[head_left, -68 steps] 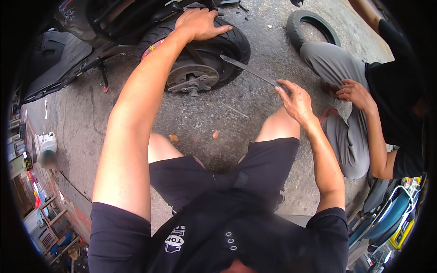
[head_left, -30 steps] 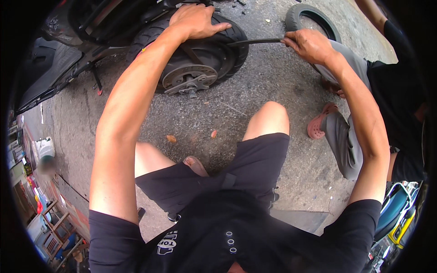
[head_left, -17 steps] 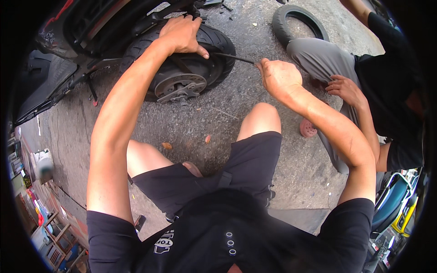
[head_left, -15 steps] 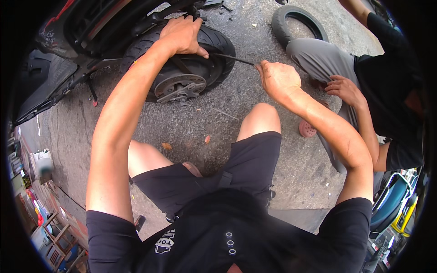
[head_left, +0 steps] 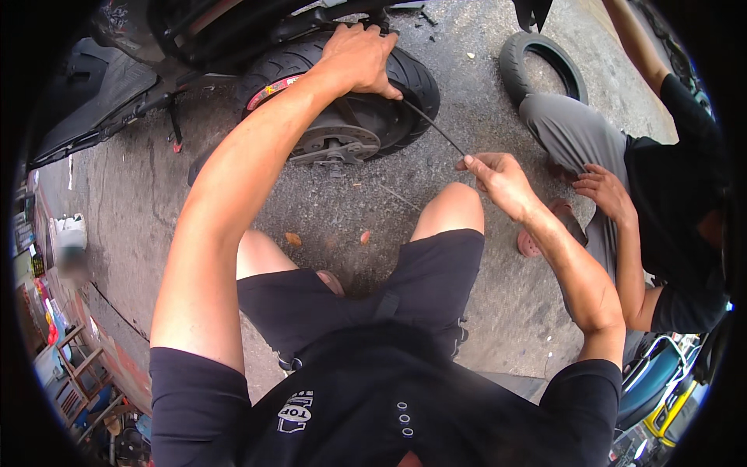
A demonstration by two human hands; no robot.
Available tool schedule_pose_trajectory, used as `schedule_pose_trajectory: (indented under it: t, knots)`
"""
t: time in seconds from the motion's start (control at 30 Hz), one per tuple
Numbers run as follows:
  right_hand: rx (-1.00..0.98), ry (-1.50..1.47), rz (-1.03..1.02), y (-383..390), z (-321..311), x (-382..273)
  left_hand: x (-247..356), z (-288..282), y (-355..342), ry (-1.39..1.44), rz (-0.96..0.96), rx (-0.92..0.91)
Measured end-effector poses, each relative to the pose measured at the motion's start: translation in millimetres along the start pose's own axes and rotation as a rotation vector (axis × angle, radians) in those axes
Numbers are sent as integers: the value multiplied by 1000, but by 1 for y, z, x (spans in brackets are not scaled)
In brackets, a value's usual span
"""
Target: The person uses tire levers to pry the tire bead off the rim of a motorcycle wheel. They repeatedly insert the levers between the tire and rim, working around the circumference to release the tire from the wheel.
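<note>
A black motorcycle tyre (head_left: 424,82) sits on the wheel of a dark motorbike, its hub and brake disc (head_left: 364,140) facing me. My left hand (head_left: 359,58) clasps the tyre from above, fingers spread over the tread and thumb down by the sidewall. From beside that thumb a thin dark tyre lever (head_left: 437,128) slopes down to the right. Its near end is pinched in my right hand (head_left: 502,183), between thumb and fingers, above my right knee. Where the lever's far end meets the rim is hidden by my left hand.
To the right crouches another person in grey trousers (head_left: 572,128), one hand (head_left: 607,193) near the knee. A loose tyre (head_left: 510,70) lies behind that person's leg. A thin rod (head_left: 401,197) and dry leaves (head_left: 292,239) lie on the ground. Clutter and a wooden chair (head_left: 78,366) stand lower left.
My right hand has come down and toward me, tilting the lever from nearly level to a steeper slope. My left hand stays on the tyre. The whole view has shifted slightly.
</note>
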State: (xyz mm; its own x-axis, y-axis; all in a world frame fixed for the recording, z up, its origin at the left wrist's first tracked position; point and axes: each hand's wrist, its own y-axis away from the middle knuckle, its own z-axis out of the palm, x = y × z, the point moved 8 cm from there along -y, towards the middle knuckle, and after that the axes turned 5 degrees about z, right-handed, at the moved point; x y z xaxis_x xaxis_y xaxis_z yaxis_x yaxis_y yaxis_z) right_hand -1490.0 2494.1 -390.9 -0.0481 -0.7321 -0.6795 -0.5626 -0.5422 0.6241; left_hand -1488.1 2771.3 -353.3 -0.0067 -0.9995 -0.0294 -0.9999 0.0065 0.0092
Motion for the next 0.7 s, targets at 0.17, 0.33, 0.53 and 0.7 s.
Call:
schedule_pose_trajectory:
  t: [0.17,0.33,0.53,0.7]
  knots:
    - [189,22,-32,19,23,13,4,-3,6,-10,31,38]
    - [150,-24,57,19,11,6,6,-2,1,2,56,49]
    - [51,73,104,19,9,-60,4,-6,8,1,36,31]
    - [63,4,159,14,16,-33,7,-7,5,38,27,18]
